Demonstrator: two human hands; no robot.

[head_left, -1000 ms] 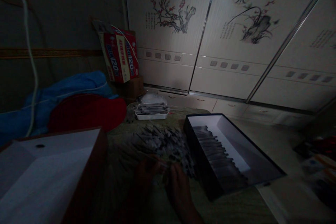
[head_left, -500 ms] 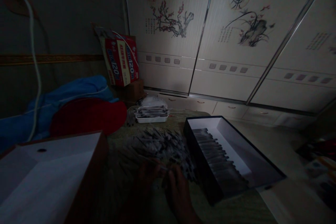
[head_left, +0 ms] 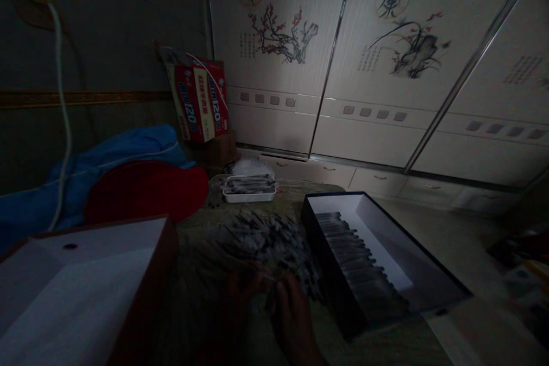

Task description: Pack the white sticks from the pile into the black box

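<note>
Both hands meet at the near edge of a loose pile of thin pen-like sticks [head_left: 261,234], translucent with dark ends. My left hand [head_left: 241,286] is closed, its fingertips pinching a slim pale pen-like stick [head_left: 268,277]. Close beside it, my right hand [head_left: 291,309] is also closed, thumb and fingers gripping the same stick's right end. Dim light and shadow hide the finer detail of the fingers. To the right, a dark-rimmed box [head_left: 388,266] with a pale inside holds rows of similar sticks [head_left: 355,257] along its left side.
At the left stands a reddish-brown box [head_left: 146,291] with a white inside. Behind the pile is a white tray [head_left: 249,197] of sticks. A red round item [head_left: 146,191] lies against blue cloth [head_left: 124,148]. A red carton [head_left: 199,100] and white cabinet doors [head_left: 274,126] stand farther back.
The view has shifted slightly, so everything appears a little lower. Both hands stay together around the stick, with barely any movement.
</note>
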